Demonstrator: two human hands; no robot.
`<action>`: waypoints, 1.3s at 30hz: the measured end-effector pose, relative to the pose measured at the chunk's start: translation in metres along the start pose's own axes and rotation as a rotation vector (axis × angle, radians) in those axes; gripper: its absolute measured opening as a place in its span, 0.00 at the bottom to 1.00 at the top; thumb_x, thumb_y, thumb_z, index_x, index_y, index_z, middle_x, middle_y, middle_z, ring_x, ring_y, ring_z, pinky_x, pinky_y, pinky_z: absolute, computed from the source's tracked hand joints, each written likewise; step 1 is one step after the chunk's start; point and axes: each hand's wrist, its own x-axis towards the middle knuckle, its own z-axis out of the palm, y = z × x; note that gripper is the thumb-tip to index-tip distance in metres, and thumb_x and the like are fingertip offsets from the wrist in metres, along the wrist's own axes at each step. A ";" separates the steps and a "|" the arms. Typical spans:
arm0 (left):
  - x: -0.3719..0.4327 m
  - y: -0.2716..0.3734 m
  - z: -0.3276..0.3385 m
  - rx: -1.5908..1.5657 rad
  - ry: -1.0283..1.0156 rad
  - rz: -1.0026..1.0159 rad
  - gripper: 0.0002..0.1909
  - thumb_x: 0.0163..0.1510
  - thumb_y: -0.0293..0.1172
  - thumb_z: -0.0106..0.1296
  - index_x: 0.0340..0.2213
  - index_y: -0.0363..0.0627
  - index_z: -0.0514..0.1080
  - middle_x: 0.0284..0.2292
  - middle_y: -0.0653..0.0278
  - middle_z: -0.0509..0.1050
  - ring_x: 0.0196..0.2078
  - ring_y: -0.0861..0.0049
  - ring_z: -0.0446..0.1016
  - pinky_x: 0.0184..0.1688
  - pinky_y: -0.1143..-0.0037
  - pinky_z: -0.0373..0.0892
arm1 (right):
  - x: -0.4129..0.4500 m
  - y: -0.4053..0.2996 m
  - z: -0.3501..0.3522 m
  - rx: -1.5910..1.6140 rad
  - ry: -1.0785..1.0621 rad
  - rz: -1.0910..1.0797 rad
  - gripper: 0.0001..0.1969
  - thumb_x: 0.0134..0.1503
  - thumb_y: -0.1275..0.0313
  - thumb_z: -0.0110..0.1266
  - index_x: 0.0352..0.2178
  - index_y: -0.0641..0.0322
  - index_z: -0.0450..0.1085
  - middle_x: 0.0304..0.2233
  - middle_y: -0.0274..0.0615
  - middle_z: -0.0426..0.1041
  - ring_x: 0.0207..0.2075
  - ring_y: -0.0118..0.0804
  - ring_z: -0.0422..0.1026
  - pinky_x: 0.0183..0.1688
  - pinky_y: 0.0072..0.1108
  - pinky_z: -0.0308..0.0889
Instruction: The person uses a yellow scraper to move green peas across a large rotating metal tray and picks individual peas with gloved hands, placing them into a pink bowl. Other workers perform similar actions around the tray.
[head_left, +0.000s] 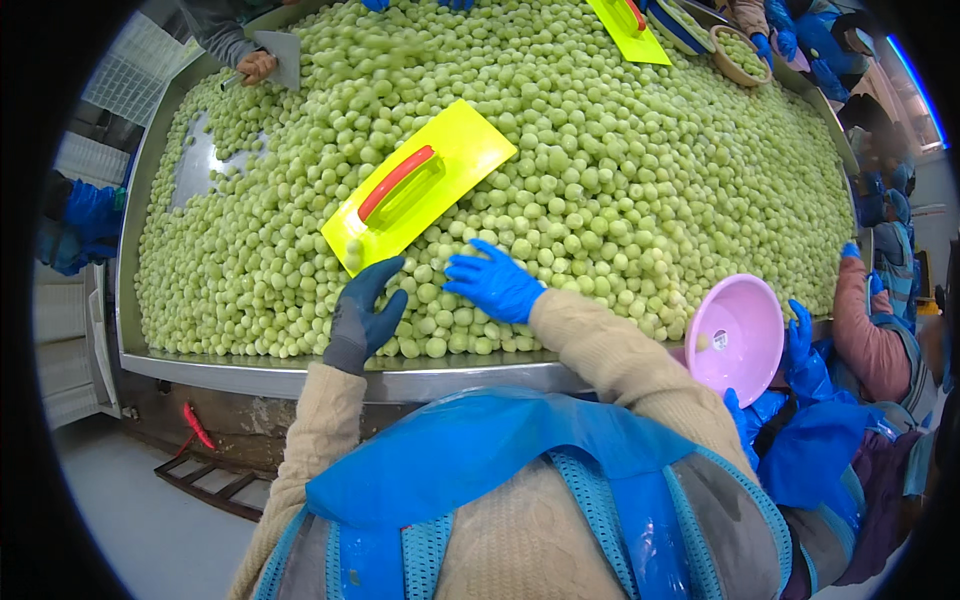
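Note:
My left hand (361, 319) wears a dark knitted work glove, thumb and fingers apart, with nothing in it. It is by the front of a steel table, its fingertips near the lower corner of a yellow plastering float (457, 161) with a red handle. To its right, my right hand (493, 283), in a thin blue glove, has its fingers spread over the round green fruits (585, 195). No object is gripped in it. The float lies tilted on the heap, one or two blurred fruits at its lower end.
The steel table rim (375, 384) runs before my apron. To my right, a co-worker's gloved hands hold a pink bowl (739, 337). Across the table, another person's hand grips a metal scraper (283, 60). Far right stand a second yellow float (634, 41) and a basket (739, 56).

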 end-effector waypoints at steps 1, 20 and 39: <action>0.000 0.002 0.000 0.001 0.002 0.031 0.23 0.55 0.31 0.57 0.53 0.44 0.72 0.50 0.52 0.76 0.52 0.61 0.76 0.55 0.68 0.71 | -0.008 0.015 -0.001 -0.003 -0.023 -0.002 0.18 0.54 0.67 0.57 0.48 0.44 0.74 0.55 0.35 0.71 0.62 0.44 0.64 0.66 0.46 0.52; 0.103 -0.034 -0.029 0.041 0.247 0.180 0.32 0.54 0.32 0.59 0.60 0.41 0.66 0.57 0.50 0.71 0.60 0.61 0.69 0.63 0.67 0.63 | -0.176 0.080 -0.097 0.326 0.567 0.905 0.24 0.58 0.71 0.62 0.56 0.57 0.69 0.53 0.45 0.73 0.55 0.43 0.71 0.62 0.33 0.62; 0.199 0.121 0.073 -0.701 -0.571 -0.078 0.29 0.54 0.33 0.64 0.55 0.42 0.69 0.39 0.59 0.79 0.35 0.78 0.78 0.38 0.74 0.74 | -0.183 -0.074 -0.077 0.170 0.277 0.857 0.15 0.60 0.65 0.55 0.48 0.54 0.74 0.43 0.44 0.78 0.45 0.47 0.75 0.56 0.39 0.66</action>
